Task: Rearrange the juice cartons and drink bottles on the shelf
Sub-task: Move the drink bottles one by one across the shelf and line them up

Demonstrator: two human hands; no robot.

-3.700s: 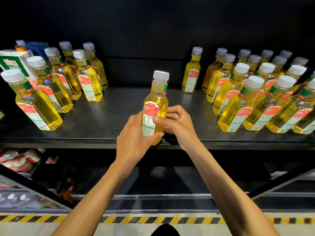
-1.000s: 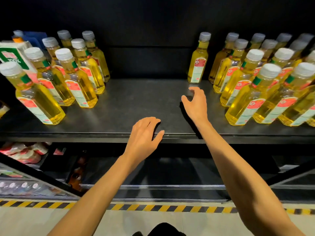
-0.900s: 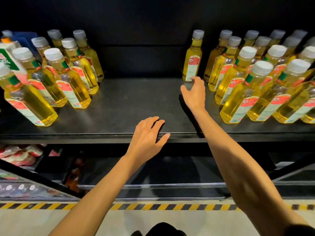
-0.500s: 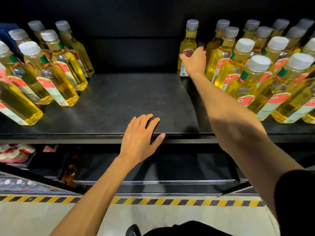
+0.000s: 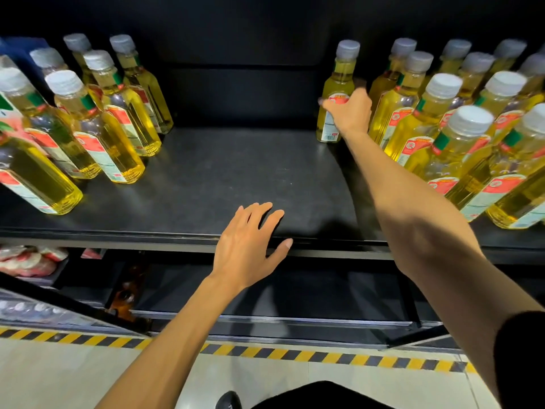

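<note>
1. Your right hand (image 5: 349,115) is deep in the shelf (image 5: 236,172), near its back edge and right of the middle. Its fingers wrap round the label of the lone bottle (image 5: 339,75). The hand is slightly blurred, but the hold looks closed on the bottle's body.
2. The lone bottle stands upright with its base seemingly on the shelf. It is just left of the right cluster (image 5: 442,122) and well apart from the left cluster (image 5: 97,113), across the bare middle.
3. Your left hand (image 5: 247,246) lies flat on the front edge, fingers straight and spread, holding nothing.
4. You appear to be at the pick-up step for the next bottle, with the grasp made and the lift not yet begun.
5. The next move calls for a straight lift, because the right cluster stands close against your wrist and a sideways pull could knock its nearest bottles. After that, a carry across the bare middle towards the left cluster seems likely.
6. A few seconds ago both hands held a bottle over the front edge. The left cluster has since gained one, so that bottle looks placed.
7. One second ago your right hand was spread over the middle of the shelf. It has since travelled to the back and closed on the lone bottle.
8. Your left hand has stayed at the front edge throughout.
</note>
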